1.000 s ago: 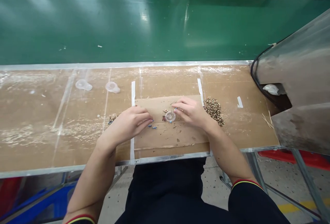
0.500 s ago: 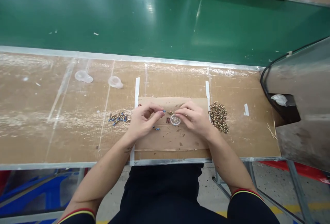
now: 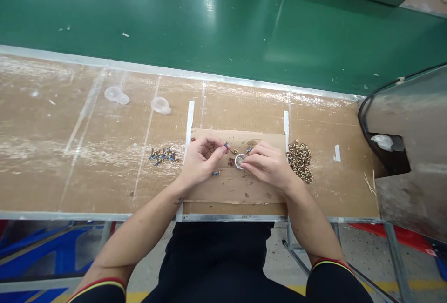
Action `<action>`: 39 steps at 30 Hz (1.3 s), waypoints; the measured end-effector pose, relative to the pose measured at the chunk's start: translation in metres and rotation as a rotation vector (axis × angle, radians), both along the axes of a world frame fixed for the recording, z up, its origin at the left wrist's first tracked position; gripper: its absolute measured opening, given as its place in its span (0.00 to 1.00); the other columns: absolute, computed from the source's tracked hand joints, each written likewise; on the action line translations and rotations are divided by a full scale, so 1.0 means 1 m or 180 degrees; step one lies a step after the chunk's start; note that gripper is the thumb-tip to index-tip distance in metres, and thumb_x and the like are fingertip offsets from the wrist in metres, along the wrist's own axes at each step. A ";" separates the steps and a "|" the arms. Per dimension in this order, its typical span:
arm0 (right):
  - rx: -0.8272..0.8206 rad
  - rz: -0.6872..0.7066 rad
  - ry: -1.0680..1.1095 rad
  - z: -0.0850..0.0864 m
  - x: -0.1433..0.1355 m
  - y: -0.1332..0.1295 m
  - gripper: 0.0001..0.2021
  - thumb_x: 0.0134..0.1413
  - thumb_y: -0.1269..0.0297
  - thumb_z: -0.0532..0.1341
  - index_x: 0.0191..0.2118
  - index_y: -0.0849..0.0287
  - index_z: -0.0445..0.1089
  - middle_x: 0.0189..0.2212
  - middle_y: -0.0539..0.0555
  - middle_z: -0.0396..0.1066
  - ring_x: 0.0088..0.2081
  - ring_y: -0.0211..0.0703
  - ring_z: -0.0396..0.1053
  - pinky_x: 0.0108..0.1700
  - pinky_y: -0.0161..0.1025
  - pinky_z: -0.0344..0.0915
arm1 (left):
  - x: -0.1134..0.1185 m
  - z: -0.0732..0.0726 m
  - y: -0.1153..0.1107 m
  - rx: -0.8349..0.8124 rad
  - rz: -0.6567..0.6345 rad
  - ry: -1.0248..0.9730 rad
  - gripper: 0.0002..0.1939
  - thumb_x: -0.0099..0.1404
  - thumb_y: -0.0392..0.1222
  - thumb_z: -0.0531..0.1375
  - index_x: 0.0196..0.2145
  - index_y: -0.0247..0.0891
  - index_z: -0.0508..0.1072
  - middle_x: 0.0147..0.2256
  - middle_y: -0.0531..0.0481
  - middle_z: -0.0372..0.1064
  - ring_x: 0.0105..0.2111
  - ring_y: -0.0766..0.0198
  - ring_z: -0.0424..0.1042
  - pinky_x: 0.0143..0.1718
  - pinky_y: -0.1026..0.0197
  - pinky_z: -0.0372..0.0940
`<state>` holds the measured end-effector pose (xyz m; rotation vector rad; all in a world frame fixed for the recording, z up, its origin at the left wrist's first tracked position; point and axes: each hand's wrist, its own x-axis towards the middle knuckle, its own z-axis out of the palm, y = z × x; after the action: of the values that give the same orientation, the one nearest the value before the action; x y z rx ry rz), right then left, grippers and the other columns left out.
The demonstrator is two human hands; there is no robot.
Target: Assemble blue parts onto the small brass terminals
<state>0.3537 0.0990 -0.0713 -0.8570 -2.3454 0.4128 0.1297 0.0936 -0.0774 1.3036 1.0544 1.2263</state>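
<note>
Looks part-done, pinching blue piece (image 3: 226, 144) in left hand (image 3: 200, 161), with unclear grip in right hand (image 3: 268, 164) and brass heap (image 3: 300, 161) remaining.

Bright light leaves pale glare on the green surface (image 3: 237, 28) and glossy tabletop (image 3: 104, 172), edges visibly stretched

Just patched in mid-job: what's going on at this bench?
The left hand pinches a small blue part above a cardboard sheet. The right hand has its fingertips at a small clear dish; whether it grips the dish is unclear. Small reddish parts lie just left of the dish. A brass-coloured pile sits right of the sheet, and blue-and-brass pieces lie to its left.
</note>
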 end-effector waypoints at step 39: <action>0.0241 -0.0934 0.1754 0.022 -0.006 -0.016 0.03 0.62 0.64 0.65 0.35 0.50 0.76 0.25 0.47 0.70 0.25 0.38 0.66 0.26 0.40 0.66 | 0.010 0.005 -0.013 0.2122 -0.0255 0.1012 0.08 0.66 0.29 0.64 0.41 0.39 0.75 0.34 0.51 0.81 0.32 0.66 0.81 0.34 0.65 0.77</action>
<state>0.3474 0.0827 -0.0495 -0.8989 -1.6931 0.3751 0.1397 0.0807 -0.0723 2.0850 0.8162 1.3968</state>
